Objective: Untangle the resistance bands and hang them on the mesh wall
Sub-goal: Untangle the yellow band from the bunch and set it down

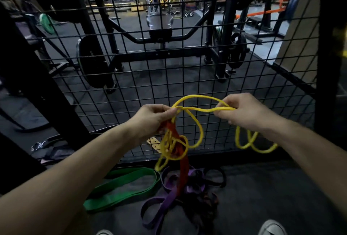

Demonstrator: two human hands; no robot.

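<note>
Working a thin yellow rubber resistance band [195, 110] at chest height before the black wire mesh wall [187, 77]. Left hand [152, 116] pinches the yellow strand at the crossing, gathered with a flat red band [183, 167]; right hand [242, 111] grasps the same strand further along. Span between the hands runs left to right. Knot hangs directly below the left hand, so that grip is nearer. Loose loops dangle under the right wrist. Wide green band [120, 187] and purple band [165, 202] lie on the floor, nothing hung yet.
</note>
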